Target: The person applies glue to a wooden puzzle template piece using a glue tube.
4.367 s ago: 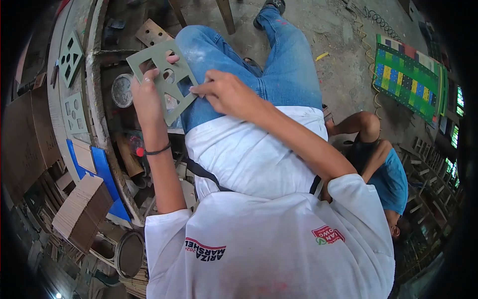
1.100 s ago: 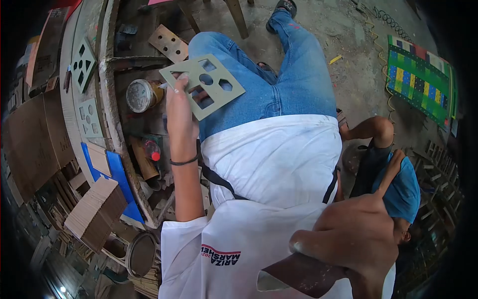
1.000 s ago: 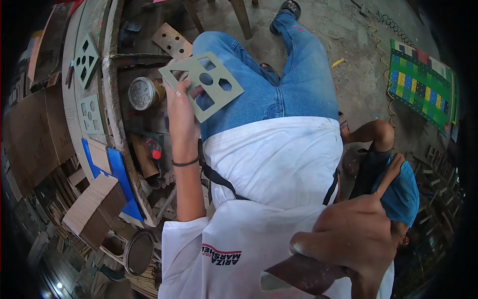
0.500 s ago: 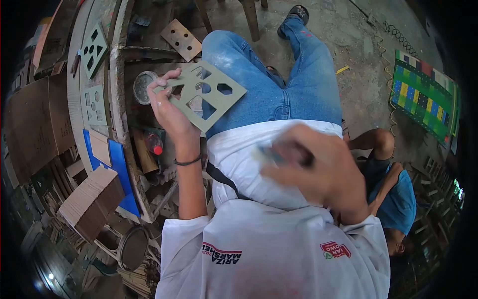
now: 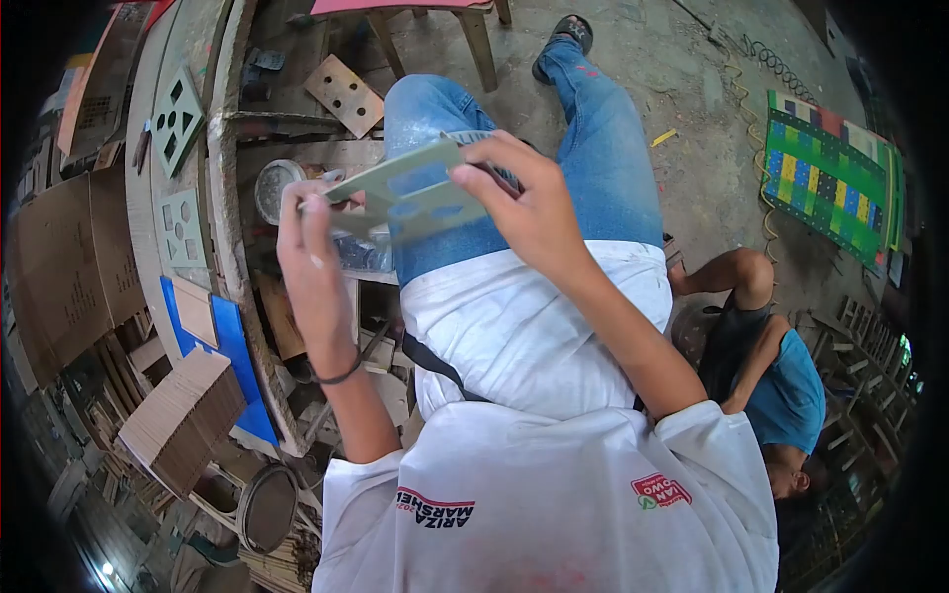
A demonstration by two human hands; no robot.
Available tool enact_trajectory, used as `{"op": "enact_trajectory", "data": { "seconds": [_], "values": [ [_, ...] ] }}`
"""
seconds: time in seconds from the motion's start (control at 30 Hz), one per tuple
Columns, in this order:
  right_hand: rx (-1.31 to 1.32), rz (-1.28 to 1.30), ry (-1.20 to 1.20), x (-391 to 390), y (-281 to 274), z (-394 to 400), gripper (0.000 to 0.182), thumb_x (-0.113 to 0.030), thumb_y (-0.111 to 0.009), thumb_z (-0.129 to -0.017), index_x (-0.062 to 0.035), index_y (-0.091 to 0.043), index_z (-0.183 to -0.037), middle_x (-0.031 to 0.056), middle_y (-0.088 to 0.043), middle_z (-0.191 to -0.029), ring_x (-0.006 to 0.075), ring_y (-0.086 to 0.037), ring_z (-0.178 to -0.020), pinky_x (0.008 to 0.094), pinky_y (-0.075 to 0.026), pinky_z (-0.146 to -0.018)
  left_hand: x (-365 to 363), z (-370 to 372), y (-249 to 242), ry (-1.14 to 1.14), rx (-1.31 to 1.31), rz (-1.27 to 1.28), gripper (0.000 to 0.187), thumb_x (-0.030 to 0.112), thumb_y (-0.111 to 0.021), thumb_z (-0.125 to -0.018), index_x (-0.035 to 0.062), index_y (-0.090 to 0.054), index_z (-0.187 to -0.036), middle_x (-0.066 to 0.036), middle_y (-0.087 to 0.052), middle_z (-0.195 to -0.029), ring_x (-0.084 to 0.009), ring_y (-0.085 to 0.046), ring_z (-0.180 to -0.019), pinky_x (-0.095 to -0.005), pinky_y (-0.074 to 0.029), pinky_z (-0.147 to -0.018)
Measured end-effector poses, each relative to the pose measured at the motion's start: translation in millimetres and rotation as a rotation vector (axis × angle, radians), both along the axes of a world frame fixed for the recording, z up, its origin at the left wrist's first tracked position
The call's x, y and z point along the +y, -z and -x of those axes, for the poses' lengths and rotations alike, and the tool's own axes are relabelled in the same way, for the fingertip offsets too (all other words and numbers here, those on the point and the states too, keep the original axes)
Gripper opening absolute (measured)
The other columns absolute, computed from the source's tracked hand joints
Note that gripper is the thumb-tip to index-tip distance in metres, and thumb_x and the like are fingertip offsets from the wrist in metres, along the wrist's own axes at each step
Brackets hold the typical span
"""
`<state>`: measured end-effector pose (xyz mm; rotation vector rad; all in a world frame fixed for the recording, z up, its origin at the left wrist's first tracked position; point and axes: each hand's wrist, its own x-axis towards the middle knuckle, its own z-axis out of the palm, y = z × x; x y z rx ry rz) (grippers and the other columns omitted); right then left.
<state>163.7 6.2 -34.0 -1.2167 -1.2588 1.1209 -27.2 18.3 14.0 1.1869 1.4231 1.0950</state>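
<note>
A thin grey-green board with cut-out shapes (image 5: pixel 368 190) is tilted and slightly blurred above my lap. My left hand (image 5: pixel 314 237), with a dark band at the wrist, grips its left end. At the right end, the fingers and thumb of my right hand (image 5: pixel 529 203) are closed on the board's edge. A small striped greyish piece (image 5: pixel 473 136) shows by the right fingertips; what it is I cannot make out.
Two similar cut-out boards (image 5: pixel 178 124) (image 5: pixel 182 227) lie on the bench at left. A round tin (image 5: pixel 277 193) stands beside the bench. A wooden plate with holes (image 5: pixel 344 96) lies near my knee. Another person in a blue shirt (image 5: pixel 786 390) sits at right.
My right hand has moved from in front of my shirt up and left to the board's right end. The board has tilted to a flatter angle, and my left hand has shifted slightly with it.
</note>
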Motion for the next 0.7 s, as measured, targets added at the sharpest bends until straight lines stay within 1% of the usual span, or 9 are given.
{"op": "enact_trajectory", "data": {
  "seconds": [0.07, 0.1, 0.17, 0.2, 0.27, 0.37, 0.5, 0.6, 0.7],
  "values": [
    [0.201, 0.219, -0.004, 6.4, 5.1, -1.3, 0.020, -0.016, -0.067, -0.087, 0.0026, -0.064, -0.095, 0.0077, -0.063, -0.085, 0.0097, -0.055, -0.072, 0.0252, -0.045, -0.065, -0.2, 4.6, -4.9, 0.072, 0.077, 0.023, 0.024, 0.021, -0.047, -0.099, -0.0004, -0.058, -0.102, -0.006, -0.063, -0.091, -0.0115, -0.055, -0.083, -0.0269, -0.044, -0.078],
    [0.201, 0.218, -0.008, 7.7, 5.4, -2.8, 0.020, -0.016, -0.067, -0.087, 0.0026, -0.064, -0.095, 0.0077, -0.063, -0.085, 0.0097, -0.055, -0.072, 0.0252, -0.045, -0.065, 0.8, 6.8, -3.3, 0.096, 0.111, 0.004, 0.021, 0.019, -0.049, -0.098, -0.0004, -0.059, -0.101, -0.005, -0.063, -0.091, -0.0104, -0.055, -0.081, -0.0249, -0.044, -0.076],
    [0.254, 0.475, -0.165, 10.2, 5.3, -3.8, 0.023, -0.017, -0.068, -0.087, 0.0017, -0.064, -0.099, 0.0078, -0.065, -0.088, 0.0113, -0.058, -0.074, 0.0261, -0.048, -0.066, 2.1, 8.1, 0.2, 0.108, 0.152, -0.018, 0.019, 0.016, -0.051, -0.097, -0.0004, -0.060, -0.099, -0.004, -0.063, -0.090, -0.0094, -0.055, -0.078, -0.0229, -0.044, -0.073],
    [0.254, 0.473, -0.171, 9.9, 11.9, 0.1, 0.023, -0.017, -0.068, -0.087, 0.0017, -0.064, -0.099, 0.0078, -0.065, -0.088, 0.0113, -0.058, -0.074, 0.0261, -0.048, -0.066, 3.6, 4.2, 4.0, 0.101, 0.056, 0.024, 0.019, 0.016, -0.051, -0.097, -0.0005, -0.061, -0.099, -0.004, -0.063, -0.089, -0.0090, -0.055, -0.078, -0.0220, -0.043, -0.073],
    [0.093, 0.099, 0.023, 4.6, 30.5, 6.8, 0.023, -0.013, -0.068, -0.085, 0.0004, -0.064, -0.104, 0.0083, -0.065, -0.092, 0.0119, -0.062, -0.076, 0.0265, -0.050, -0.066, 4.2, 0.5, 15.3, 0.116, -0.041, 0.068, 0.020, 0.015, -0.049, -0.097, -0.0023, -0.060, -0.100, -0.007, -0.065, -0.091, -0.0106, -0.059, -0.082, -0.0232, -0.046, -0.075],
    [0.163, 0.217, 0.131, 0.0, 6.5, -4.3, 0.025, -0.007, -0.067, -0.083, -0.0024, -0.064, -0.108, 0.0094, -0.065, -0.097, 0.0131, -0.064, -0.079, 0.0277, -0.051, -0.065, -1.6, -12.3, 7.0, 0.112, -0.149, 0.012, 0.022, 0.014, -0.046, -0.098, -0.0041, -0.057, -0.103, -0.011, -0.066, -0.093, -0.0143, -0.063, -0.085, -0.0269, -0.049, -0.078],
    [0.033, 0.054, 0.056, -5.4, 2.7, -5.8, 0.028, 0.001, -0.066, -0.083, -0.0041, -0.066, -0.111, 0.0053, -0.062, -0.100, 0.0093, -0.060, -0.077, 0.0212, -0.051, -0.063, -2.5, -15.4, -12.0, 0.048, 0.042, -0.118, 0.023, 0.014, -0.044, -0.098, -0.0052, -0.055, -0.105, -0.015, -0.067, -0.095, -0.0169, -0.065, -0.087, -0.0293, -0.051, -0.081],
    [-0.177, -0.134, -0.042, -3.3, 5.5, 5.3, 0.032, 0.005, -0.065, -0.079, -0.0073, -0.070, -0.109, 0.0098, -0.060, -0.092, 0.0168, -0.062, -0.073, 0.0298, -0.053, -0.061, 1.1, -17.8, -12.0, 0.046, 0.083, -0.086, 0.023, 0.014, -0.045, -0.098, -0.0047, -0.056, -0.104, -0.012, -0.066, -0.094, -0.0146, -0.063, -0.085, -0.0274, -0.050, -0.079],
    [-0.345, -0.251, -0.062, 0.7, 16.5, 8.4, 0.038, 0.005, -0.066, -0.077, -0.0084, -0.069, -0.113, 0.0109, -0.059, -0.090, 0.0221, -0.063, -0.076, 0.0330, -0.054, -0.066, 2.9, -20.1, -2.5, 0.050, 0.138, -0.076, 0.023, 0.016, -0.046, -0.098, -0.0031, -0.058, -0.103, -0.009, -0.065, -0.091, -0.0110, -0.059, -0.081, -0.0251, -0.047, -0.075]
  ]
}}
